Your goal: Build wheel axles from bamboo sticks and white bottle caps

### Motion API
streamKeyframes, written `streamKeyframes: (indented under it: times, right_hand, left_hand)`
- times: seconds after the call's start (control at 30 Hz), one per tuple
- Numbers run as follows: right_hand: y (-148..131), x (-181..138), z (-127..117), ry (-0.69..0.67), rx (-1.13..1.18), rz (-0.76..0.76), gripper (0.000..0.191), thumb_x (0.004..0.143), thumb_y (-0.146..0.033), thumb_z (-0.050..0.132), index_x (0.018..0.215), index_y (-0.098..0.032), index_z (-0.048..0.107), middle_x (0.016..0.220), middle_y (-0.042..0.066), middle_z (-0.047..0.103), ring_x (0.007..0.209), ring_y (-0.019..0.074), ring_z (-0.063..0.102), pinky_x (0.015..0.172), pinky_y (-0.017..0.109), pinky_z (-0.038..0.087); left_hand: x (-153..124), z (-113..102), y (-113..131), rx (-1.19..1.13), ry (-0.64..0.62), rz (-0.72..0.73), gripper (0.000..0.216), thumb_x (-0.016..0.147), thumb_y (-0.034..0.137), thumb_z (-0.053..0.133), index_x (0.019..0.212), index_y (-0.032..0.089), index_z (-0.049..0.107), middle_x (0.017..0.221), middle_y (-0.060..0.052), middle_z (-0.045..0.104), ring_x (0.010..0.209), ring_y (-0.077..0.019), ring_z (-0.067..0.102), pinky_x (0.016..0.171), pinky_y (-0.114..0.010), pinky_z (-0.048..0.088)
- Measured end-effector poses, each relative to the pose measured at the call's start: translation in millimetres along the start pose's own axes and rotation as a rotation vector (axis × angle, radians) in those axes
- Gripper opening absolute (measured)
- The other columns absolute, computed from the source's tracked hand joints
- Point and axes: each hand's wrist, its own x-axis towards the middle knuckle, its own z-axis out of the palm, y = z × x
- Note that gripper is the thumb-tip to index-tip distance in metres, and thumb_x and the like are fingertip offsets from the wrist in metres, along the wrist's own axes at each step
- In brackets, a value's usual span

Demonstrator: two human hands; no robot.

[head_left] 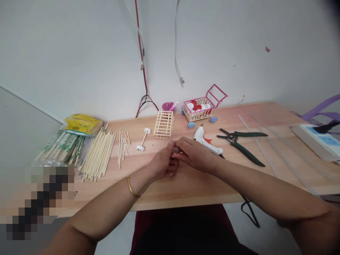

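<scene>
My left hand (162,162) and my right hand (195,154) meet above the front middle of the table, fingertips closed together. Pinched between them is a small round greyish piece (175,150), mostly covered by the fingers, its kind unclear. Just beyond stands a small crate-like frame of pale sticks (164,124). Left of that frame lies a stick axle with white round caps at both ends (143,139). To the right of my hands rests a white hot glue gun (206,141) with an orange-red trigger.
Wooden sticks (98,156) lie at left beside wrapped chopsticks (60,147) and a yellow packet (83,124). Behind are a purple dish (168,106) and a miniature cart (200,109) holding caps. Green-handled pliers (239,141), clear strips (261,156) and a power strip (318,141) lie right.
</scene>
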Motion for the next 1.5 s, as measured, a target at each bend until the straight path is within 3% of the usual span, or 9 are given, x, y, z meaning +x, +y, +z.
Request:
streamKeyframes:
  times: [0.23,0.37,0.47,0.6,0.73,0.93,1.13,1.3,1.5]
  right_hand:
    - [2.0,0.1,1.3,0.057,0.025,-0.008,0.009,0.093,-0.022,0.048,0.087,-0.017,0.051,0.084,0.006,0.057,0.073,0.0157,0.053,0.065,0.028,0.044]
    - [3.6,-0.1,2.9,0.197,0.016,0.004,0.011,0.094,-0.025,0.044,0.091,-0.017,0.052,0.083,0.006,0.059,0.077,0.0170,0.055,0.068,0.030,0.046]
    - [4.4,-1.7,3.2,0.175,-0.019,0.019,0.013,0.094,-0.028,0.044,0.094,-0.017,0.052,0.084,0.007,0.059,0.076,0.0179,0.055,0.067,0.031,0.045]
    - [5.7,-5.5,2.2,0.113,-0.030,-0.003,0.018,0.094,-0.029,0.046,0.105,-0.016,0.050,0.091,0.009,0.060,0.081,0.0189,0.056,0.069,0.031,0.046]
    - [6.9,-8.3,-1.0,0.088,-0.020,-0.031,0.018,0.094,-0.030,0.047,0.105,-0.016,0.051,0.089,0.008,0.061,0.080,0.0185,0.057,0.069,0.031,0.046]
    - [2.8,-8.7,-7.3,0.078,-0.029,-0.051,0.020,0.095,-0.033,0.044,0.100,-0.016,0.052,0.086,0.008,0.062,0.076,0.0183,0.056,0.067,0.031,0.045]
    - [2.9,-10.7,-7.6,0.038,-0.011,-0.042,0.021,0.094,-0.032,0.045,0.104,-0.015,0.051,0.089,0.008,0.063,0.079,0.0185,0.057,0.070,0.031,0.045]
    - [10.6,-11.6,-6.8,0.027,-0.070,-0.173,0.031,0.095,-0.040,0.043,0.111,-0.014,0.050,0.092,0.011,0.062,0.082,0.0201,0.056,0.072,0.032,0.046]
    - [10.5,-9.6,-2.6,0.023,-0.249,-0.204,0.023,0.097,-0.029,0.037,0.096,-0.013,0.054,0.081,0.010,0.060,0.072,0.0196,0.052,0.065,0.031,0.042]
  left_hand:
    - [-0.8,1.4,-6.0,0.079,-0.008,0.154,0.058,0.082,0.075,0.026,0.065,0.020,0.038,0.045,0.010,0.026,0.033,-0.0058,0.022,0.034,-0.020,0.027]
    - [-6.7,-4.9,0.0,0.435,0.028,0.374,0.062,0.087,0.068,0.021,0.067,0.016,0.048,0.054,0.002,0.046,0.041,-0.0079,0.040,0.042,-0.022,0.032]
    - [-14.9,-6.3,10.6,0.718,0.053,0.458,0.055,0.093,0.056,0.024,0.065,0.016,0.048,0.055,0.000,0.048,0.050,-0.0098,0.045,0.052,-0.023,0.035]
    - [-23.9,-3.2,20.7,0.878,0.017,0.527,0.045,0.095,0.047,0.027,0.065,0.018,0.045,0.059,0.000,0.048,0.060,-0.0131,0.045,0.063,-0.026,0.036]
    - [-25.4,-1.3,18.0,0.866,0.016,0.521,0.041,0.095,0.045,0.027,0.069,0.019,0.044,0.059,0.001,0.045,0.059,-0.0132,0.043,0.062,-0.026,0.034]
    - [-19.1,-7.7,8.5,0.604,-0.069,0.342,0.046,0.093,0.051,0.022,0.071,0.018,0.044,0.053,0.003,0.041,0.047,-0.0110,0.040,0.049,-0.025,0.033]
    - [-19.6,-9.1,13.1,0.627,-0.156,0.359,0.039,0.092,0.051,0.031,0.078,0.017,0.045,0.056,0.003,0.046,0.051,-0.0109,0.044,0.053,-0.024,0.036]
    - [-23.8,-5.7,15.7,0.778,-0.103,0.338,0.036,0.095,0.040,0.028,0.071,0.018,0.044,0.056,0.001,0.052,0.054,-0.0112,0.047,0.059,-0.024,0.037]
    - [-25.1,4.6,15.7,0.850,0.011,0.366,0.034,0.093,0.030,0.030,0.064,0.018,0.042,0.054,0.001,0.051,0.057,-0.0124,0.049,0.061,-0.025,0.039]
